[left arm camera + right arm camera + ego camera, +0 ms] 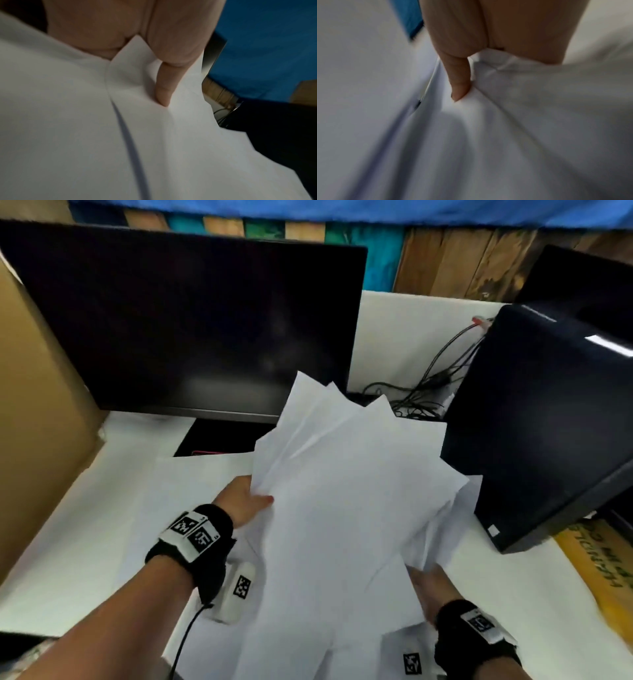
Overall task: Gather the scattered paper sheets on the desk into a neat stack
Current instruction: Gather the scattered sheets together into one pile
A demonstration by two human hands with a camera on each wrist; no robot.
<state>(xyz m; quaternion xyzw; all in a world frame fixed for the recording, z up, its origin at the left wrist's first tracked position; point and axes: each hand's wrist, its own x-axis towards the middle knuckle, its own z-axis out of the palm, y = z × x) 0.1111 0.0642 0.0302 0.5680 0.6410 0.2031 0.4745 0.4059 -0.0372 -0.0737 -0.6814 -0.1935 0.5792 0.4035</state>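
Note:
A fanned bundle of white paper sheets is lifted off the desk between both hands, its corners splayed toward the monitor. My left hand grips the bundle's left edge, thumb on top. In the left wrist view the thumb presses into the paper sheets. My right hand holds the bundle's lower right edge, mostly hidden under it. The right wrist view shows a thumb pinching creased paper sheets. More sheets lie flat on the desk beneath.
A large dark monitor stands behind the papers, its base just beyond them. A black computer case sits at the right, with cables behind. A cardboard box wall borders the white desk on the left.

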